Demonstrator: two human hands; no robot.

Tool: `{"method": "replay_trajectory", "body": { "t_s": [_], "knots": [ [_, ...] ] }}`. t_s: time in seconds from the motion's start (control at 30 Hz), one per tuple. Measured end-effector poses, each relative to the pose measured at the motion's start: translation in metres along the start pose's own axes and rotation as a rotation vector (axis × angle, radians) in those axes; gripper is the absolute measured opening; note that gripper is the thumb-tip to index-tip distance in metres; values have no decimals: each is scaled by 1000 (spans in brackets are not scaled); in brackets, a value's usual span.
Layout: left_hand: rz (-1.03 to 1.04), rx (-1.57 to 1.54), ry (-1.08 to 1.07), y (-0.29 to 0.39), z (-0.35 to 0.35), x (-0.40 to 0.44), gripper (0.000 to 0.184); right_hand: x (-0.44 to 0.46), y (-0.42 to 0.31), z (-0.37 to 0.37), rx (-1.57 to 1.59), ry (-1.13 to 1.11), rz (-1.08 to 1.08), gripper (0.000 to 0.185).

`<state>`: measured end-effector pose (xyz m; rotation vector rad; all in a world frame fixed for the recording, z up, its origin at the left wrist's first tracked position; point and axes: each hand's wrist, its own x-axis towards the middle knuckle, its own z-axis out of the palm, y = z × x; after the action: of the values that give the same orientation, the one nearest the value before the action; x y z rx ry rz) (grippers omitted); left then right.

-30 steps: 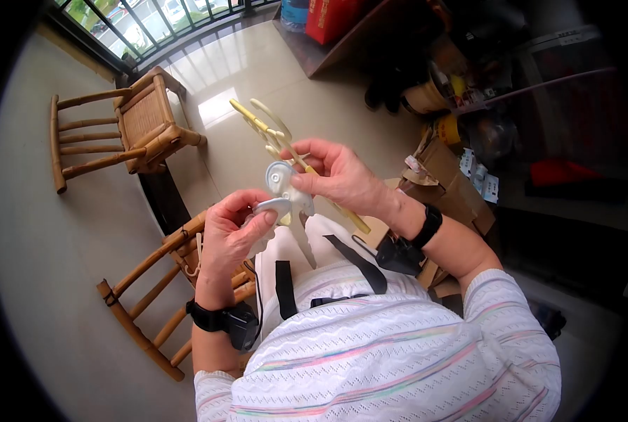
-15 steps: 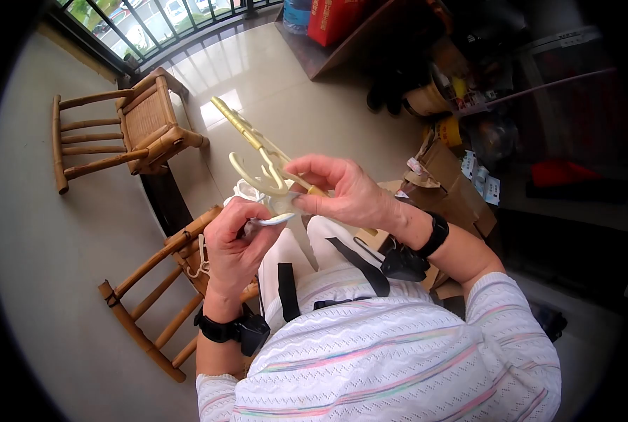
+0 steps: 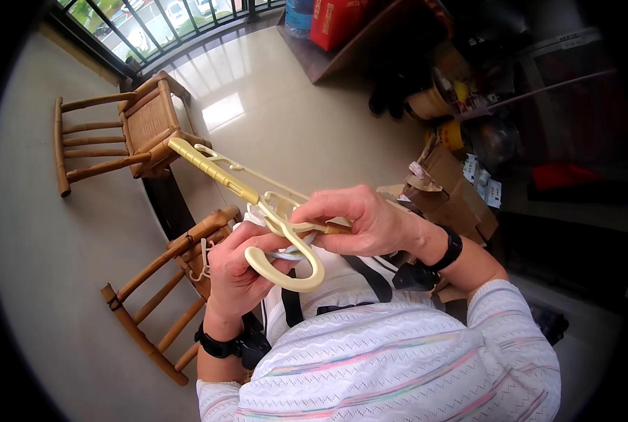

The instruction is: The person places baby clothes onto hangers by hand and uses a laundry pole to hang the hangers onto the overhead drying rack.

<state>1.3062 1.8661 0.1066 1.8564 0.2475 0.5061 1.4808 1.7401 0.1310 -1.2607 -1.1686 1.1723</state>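
A cream and yellow plastic clothes hanger (image 3: 219, 177) is held over my lap, its ribbed yellow arm pointing to the upper left. Its large curved hook (image 3: 319, 271) bends down towards my body. My right hand (image 3: 373, 221) is closed on the hanger near its middle, thumb and fingers around a yellow-brown part. Just left of the hook, my left hand (image 3: 238, 271) is closed on a pale bluish-white piece (image 3: 290, 254), mostly hidden by the hook and fingers; I cannot make out what it is.
Two bamboo chairs stand at left, one farther (image 3: 147, 126) and one nearer (image 3: 166, 295), with a small pale hanger (image 3: 205, 259) on the nearer. At right are cardboard boxes (image 3: 458, 197) and cluttered shelves. A red bag (image 3: 336, 22) and water bottle (image 3: 298, 20) stand near the window railing.
The hanger has turned and come lower and closer to my body, its hook swinging down towards me. My right hand has shifted slightly down and right; my left stays close beside it.
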Motion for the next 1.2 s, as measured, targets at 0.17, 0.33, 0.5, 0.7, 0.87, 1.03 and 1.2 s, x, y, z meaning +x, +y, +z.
{"method": "replay_trajectory", "body": {
  "t_s": [0.17, 0.33, 0.5, 0.7, 0.87, 1.03, 1.2],
  "knots": [
    [64, 97, 21, 11, -7, 1, 26, -1, -4, 1, 36, -1, -21, 32],
    [193, 79, 68, 8, -11, -5, 27, -2, -2, 6, 135, -1, -22, 30],
    [255, 154, 58, 12, -12, -5, 26, -2, -4, 6, 150, -4, -10, 30],
    [313, 269, 34, 17, -14, -7, 25, -3, -3, 6, 152, -6, -33, 34],
    [414, 348, 18, 20, -17, -5, 21, -2, -5, 8, 183, 4, -27, 34],
    [307, 275, 41, 21, -15, -3, 22, -2, -5, 7, 63, -26, -63, 34],
    [192, 105, 29, 17, -14, -5, 27, -3, -8, 6, -10, -43, -76, 35]
  ]
}}
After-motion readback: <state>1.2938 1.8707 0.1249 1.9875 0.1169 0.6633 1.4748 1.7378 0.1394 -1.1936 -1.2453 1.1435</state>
